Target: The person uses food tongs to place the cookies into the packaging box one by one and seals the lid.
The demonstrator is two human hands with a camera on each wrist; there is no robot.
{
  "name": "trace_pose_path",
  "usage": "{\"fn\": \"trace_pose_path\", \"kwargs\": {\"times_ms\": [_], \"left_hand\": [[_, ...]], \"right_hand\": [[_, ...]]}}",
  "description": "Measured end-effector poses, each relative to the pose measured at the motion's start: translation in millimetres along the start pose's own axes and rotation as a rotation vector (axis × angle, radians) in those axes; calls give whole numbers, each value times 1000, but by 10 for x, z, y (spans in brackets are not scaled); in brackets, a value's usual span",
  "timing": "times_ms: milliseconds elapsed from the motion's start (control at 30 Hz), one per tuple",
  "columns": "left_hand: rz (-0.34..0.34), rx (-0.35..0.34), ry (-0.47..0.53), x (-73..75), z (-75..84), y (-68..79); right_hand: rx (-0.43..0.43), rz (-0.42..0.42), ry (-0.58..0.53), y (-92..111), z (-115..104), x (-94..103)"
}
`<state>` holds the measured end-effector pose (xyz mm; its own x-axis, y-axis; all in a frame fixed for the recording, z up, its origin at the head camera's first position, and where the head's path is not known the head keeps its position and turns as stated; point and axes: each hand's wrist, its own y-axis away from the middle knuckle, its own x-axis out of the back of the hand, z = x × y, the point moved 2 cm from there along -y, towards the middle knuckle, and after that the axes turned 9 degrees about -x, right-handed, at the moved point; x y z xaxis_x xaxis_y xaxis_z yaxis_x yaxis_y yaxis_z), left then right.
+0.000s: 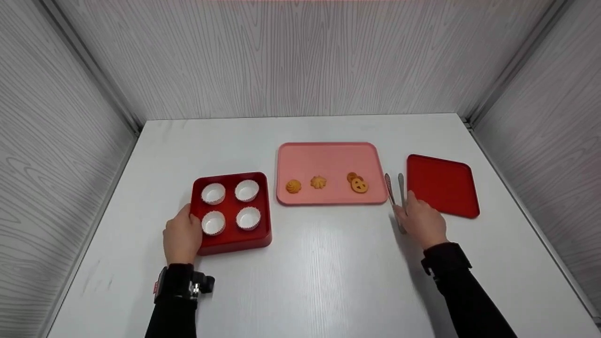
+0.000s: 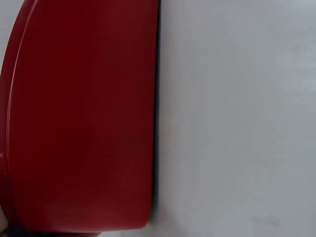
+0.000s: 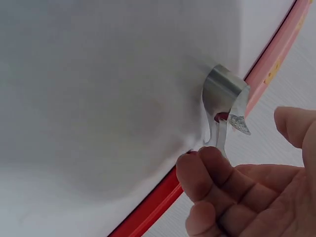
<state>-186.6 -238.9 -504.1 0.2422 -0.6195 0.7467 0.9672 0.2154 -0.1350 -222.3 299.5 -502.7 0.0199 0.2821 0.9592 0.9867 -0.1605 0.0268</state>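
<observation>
My left hand (image 1: 182, 237) grips the left side of a red box (image 1: 231, 236), thumb at its rim. Four white paper baking cups, among them one cup (image 1: 247, 218), sit in the box in two rows. The left wrist view is mostly filled by the box's red side wall (image 2: 84, 113). On the right, my right hand (image 1: 424, 224) is at a pair of metal tongs (image 1: 402, 188) lying between two trays. In the right wrist view, its fingertips (image 3: 195, 175) overlap one arm of the tongs (image 3: 219, 91), while the thumb (image 3: 291, 123) stands apart.
A pink tray (image 1: 324, 159) in the middle carries several cookies, including a swirled cookie (image 1: 293, 186), a flower-shaped cookie (image 1: 318, 182) and a round one (image 1: 359, 185) with dark marks. A flat red tray (image 1: 441, 185) lies at the right. Wood-grained panels (image 1: 300, 61) enclose the white table (image 1: 310, 272).
</observation>
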Motion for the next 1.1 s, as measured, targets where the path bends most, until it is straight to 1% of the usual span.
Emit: {"fn": "trace_pose_path", "kwargs": {"times_ms": [133,267,367,467,600,767,967,1100], "left_hand": [[31,-11,6,50,37,98],[84,-34,30,99,134,230],[95,-51,52,110,237,341],[78,-61,60,95,347,449],[55,-90,60,45,497,577],[13,-127,69,-54,670,694],[29,-210,87,-202,801,793],[29,-247,101,-303,863,856]], "right_hand": [[-35,-66,-14,-17,9,-37],[-42,-92,-12,-35,2,-55],[-39,-95,-3,-52,-15,-63],[-41,-105,6,-73,-32,-73],[-46,-113,14,-109,-38,-90],[-59,-124,1,-143,-20,-105],[-69,-127,-18,-179,-9,-119],[-76,-121,-22,-200,-11,-130]]}}
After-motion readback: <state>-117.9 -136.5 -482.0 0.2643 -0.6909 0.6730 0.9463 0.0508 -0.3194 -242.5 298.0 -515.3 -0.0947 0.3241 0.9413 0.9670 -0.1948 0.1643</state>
